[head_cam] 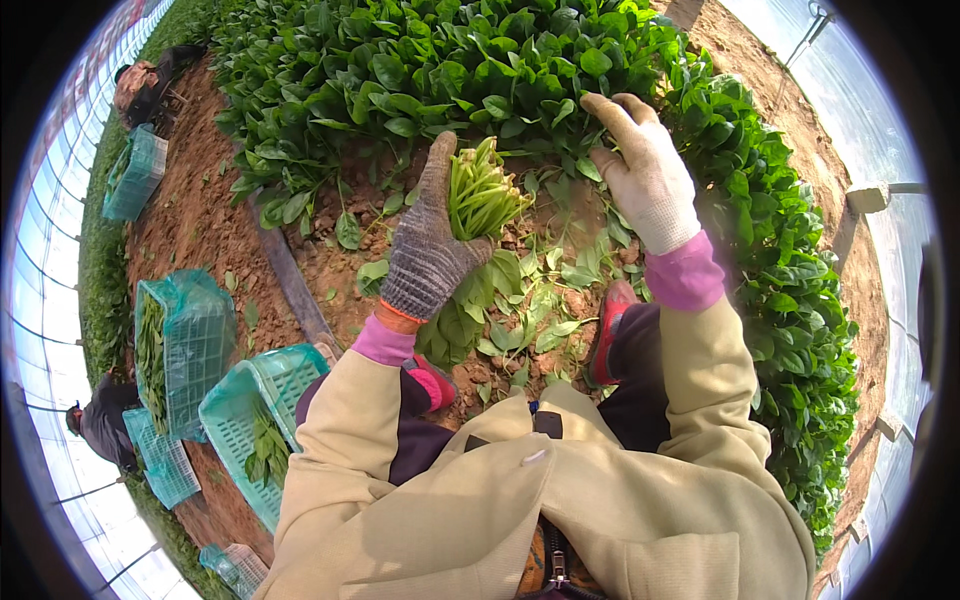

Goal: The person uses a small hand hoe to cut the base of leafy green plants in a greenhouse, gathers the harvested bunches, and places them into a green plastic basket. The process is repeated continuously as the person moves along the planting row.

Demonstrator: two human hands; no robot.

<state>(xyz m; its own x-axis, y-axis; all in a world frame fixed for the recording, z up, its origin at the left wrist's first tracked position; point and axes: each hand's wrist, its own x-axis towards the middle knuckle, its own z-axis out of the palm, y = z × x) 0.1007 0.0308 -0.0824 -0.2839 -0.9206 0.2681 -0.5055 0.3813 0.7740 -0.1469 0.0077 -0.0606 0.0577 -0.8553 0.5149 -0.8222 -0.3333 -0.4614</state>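
Observation:
My left hand point(427, 232), in a grey striped knit glove, is wrapped around a bundle of cut leafy greens that look like spinach. The pale cut stems point(484, 191) point up and away from me, while the broad leaves point(465, 315) hang below the hand towards my feet. My right hand point(641, 169), in a white knit glove with soiled fingers, is apart from the bundle. Its fingers are spread at the near edge of the standing spinach plants point(487, 67). No tool can be made out in that hand.
Loose leaves point(540, 315) litter the soil between my red shoes point(611, 330). At left, a teal-lined crate point(262, 367) holds some greens, and a fuller crate point(184, 352) lies beyond a dark hose point(285, 270). Two other people work at the far left. Plastic greenhouse walls flank the bed.

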